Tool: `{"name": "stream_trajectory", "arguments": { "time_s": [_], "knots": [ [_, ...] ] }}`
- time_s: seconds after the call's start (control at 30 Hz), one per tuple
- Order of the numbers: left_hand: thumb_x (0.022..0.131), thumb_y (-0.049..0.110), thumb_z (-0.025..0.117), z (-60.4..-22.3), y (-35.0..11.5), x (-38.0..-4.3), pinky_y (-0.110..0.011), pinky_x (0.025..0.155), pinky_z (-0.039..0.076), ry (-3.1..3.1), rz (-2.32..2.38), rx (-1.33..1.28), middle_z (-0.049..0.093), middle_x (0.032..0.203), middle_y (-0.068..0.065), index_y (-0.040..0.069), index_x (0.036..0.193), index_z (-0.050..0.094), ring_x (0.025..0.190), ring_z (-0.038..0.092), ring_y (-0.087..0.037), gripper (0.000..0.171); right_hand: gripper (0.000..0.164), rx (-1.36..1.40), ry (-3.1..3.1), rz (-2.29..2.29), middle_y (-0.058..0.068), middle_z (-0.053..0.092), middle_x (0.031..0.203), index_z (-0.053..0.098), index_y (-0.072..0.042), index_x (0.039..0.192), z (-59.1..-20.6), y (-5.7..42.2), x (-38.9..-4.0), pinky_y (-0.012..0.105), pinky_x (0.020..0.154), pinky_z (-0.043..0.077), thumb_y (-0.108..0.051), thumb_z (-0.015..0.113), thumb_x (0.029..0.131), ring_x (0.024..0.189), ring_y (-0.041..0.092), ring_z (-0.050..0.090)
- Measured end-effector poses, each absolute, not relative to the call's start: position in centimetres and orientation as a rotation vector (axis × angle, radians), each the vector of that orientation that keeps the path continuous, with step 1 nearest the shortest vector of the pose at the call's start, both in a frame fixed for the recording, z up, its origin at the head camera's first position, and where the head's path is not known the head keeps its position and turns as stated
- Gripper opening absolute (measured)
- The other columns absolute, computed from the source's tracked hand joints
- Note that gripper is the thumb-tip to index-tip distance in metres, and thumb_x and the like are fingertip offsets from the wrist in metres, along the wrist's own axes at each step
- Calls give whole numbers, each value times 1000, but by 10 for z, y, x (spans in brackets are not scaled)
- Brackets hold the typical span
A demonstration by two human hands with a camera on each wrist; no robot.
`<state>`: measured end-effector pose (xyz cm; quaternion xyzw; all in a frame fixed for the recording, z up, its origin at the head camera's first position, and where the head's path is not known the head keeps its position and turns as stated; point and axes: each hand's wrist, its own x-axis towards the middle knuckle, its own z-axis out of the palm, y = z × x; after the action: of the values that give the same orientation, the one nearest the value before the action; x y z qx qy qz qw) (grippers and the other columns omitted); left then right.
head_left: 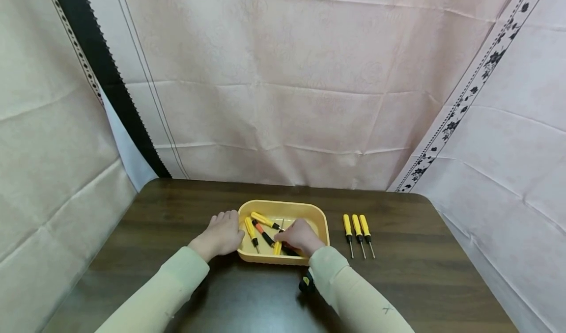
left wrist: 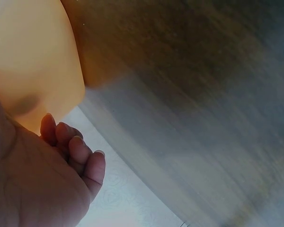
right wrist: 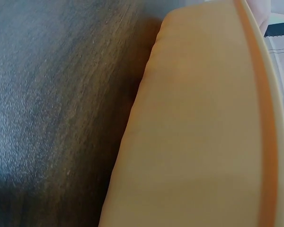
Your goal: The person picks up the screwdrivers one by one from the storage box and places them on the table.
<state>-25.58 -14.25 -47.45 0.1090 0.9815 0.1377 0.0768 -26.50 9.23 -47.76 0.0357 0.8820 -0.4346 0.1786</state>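
Note:
A yellow plastic tray (head_left: 315,212) stands on the table and holds several screwdrivers. My left hand (head_left: 224,232) rests against the tray's left end; in the left wrist view its fingers (left wrist: 80,149) are loosely bent beside the outer wall. Inside the tray my right hand (head_left: 301,235) reaches down, its fingers curled at a yellow-handled screwdriver (head_left: 277,248) that it seems to pinch; the fingertips are partly hidden. To the left in the tray lie two yellow-and-black screwdrivers (head_left: 250,230) and an orange-and-black one (head_left: 262,230). The right wrist view shows mainly the tray's outer wall (right wrist: 199,118).
Three yellow-and-black screwdrivers (head_left: 358,227) lie side by side on the table right of the tray, handles away from me. The dark wooden table (head_left: 398,284) has rounded far corners. Pale cloth (head_left: 287,77) hangs behind it.

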Motion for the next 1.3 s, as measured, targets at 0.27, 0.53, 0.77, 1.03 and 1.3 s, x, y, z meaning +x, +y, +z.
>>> {"name": "stream_trajectory", "arguments": {
  "time_s": [0.27, 0.53, 0.77, 1.03, 1.3],
  "knots": [
    [96, 30, 45, -475, -143, -258, -43, 86, 29, 2924, 406, 336, 47, 103, -9, 0, 119, 44, 92, 38, -25, 38, 28, 97, 2471, -1310, 5, 57, 58, 62, -6, 60, -470, 94, -259, 30, 50, 45, -19, 78, 79, 52, 18, 52],
    [97, 30, 45, -474, -143, -258, -43, 85, 29, 2912, 426, 335, 47, 104, -9, -1, 123, 43, 92, 38, -25, 41, 23, 50, 2390, -1425, 9, 68, 88, 64, -4, 70, -454, 110, -261, 37, 69, 54, -18, 72, 86, 74, 22, 66],
    [96, 31, 45, -476, -143, -258, -43, 84, 29, 2920, 419, 335, 47, 105, -9, -1, 122, 43, 92, 38, -25, 41, 19, -24, 2229, -1618, 13, 62, 104, 62, 2, 90, -438, 127, -261, 44, 81, 53, -15, 69, 89, 85, 25, 64],
    [96, 31, 45, -477, -145, -258, -44, 86, 30, 2920, 419, 338, 48, 108, -10, -1, 124, 43, 93, 39, -25, 42, 27, -29, 2254, -1611, 15, 60, 107, 62, 3, 103, -435, 144, -263, 43, 82, 52, -18, 71, 88, 86, 23, 65],
    [96, 29, 46, -474, -144, -255, -46, 90, 30, 2927, 430, 331, 49, 112, -13, -3, 124, 43, 96, 40, -27, 43, 33, 7, 2274, -1574, 15, 64, 106, 67, 2, 105, -431, 156, -266, 41, 78, 54, -24, 73, 86, 85, 23, 66]
  ]
}}
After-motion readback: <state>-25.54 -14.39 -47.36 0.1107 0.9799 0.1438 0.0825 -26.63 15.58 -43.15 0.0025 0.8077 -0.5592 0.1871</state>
